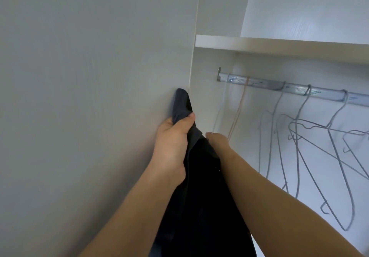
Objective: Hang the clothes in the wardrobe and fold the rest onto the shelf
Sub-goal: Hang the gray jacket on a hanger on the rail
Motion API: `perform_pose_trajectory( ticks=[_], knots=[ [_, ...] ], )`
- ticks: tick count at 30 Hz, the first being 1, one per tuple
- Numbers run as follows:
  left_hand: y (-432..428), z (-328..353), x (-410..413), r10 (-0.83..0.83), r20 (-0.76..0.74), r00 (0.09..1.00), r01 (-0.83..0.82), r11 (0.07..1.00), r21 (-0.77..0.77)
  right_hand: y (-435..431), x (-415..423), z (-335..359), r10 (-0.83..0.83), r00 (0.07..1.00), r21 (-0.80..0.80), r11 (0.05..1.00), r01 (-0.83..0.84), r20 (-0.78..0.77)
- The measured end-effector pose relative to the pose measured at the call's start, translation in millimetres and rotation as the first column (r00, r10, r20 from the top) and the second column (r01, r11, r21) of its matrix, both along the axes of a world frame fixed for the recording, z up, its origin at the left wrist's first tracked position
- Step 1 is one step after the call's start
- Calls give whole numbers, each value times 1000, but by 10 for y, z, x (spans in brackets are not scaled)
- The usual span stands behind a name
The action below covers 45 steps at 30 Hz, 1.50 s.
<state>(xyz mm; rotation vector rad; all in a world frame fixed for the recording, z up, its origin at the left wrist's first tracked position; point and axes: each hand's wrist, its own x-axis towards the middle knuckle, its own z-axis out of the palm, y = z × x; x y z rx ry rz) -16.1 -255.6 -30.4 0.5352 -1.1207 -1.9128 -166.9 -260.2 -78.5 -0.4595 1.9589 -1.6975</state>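
**Dark garment held up at the rail, hanger not yet in it**

The hanging step is in hand. The left hand (pixel 173 136) is clenched round the top of a dark garment (pixel 199 196), thumb pressed over a bunched fold. It holds the garment up against the edge of the wardrobe's door panel (pixel 79 96), and the rest of the cloth drops between the two forearms.

The right hand (pixel 218 141) sits just behind the garment's upper edge, at the lower ends of a pale hanger (pixel 219 108) and a beige hanger (pixel 239 106). Both hang from the left end of the rail (pixel 259 83). The cloth hides this hand's fingers, so I cannot tell whether it grasps a hanger or only touches one.

Further right the rail carries several bare wire hangers (pixel 319 156), and the shelf (pixel 279 46) runs above them.

The next move probably calls for working one hanger's arms into the garment's opening while the left hand spreads that bunched top. The thin, loose hangers look likely to swing away
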Motion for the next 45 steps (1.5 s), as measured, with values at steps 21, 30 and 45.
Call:
perform_pose_trajectory(
  ticks=[21, 30, 45],
  knots=[
    [670, 1, 83, -58, 67, 996, 38, 962, 270, 1425, 277, 109, 106, 973, -329, 944, -34, 203],
    [1505, -155, -66, -103, 209, 972, 54, 972, 231, 2818, 571, -41, 210, 954, -381, 917, -117, 213],
    [2422, -57, -39, -152, 162, 975, 103, 956, 276, 4583, 503, -302, 232, 964, -142, 958, -250, -130]
  ],
)
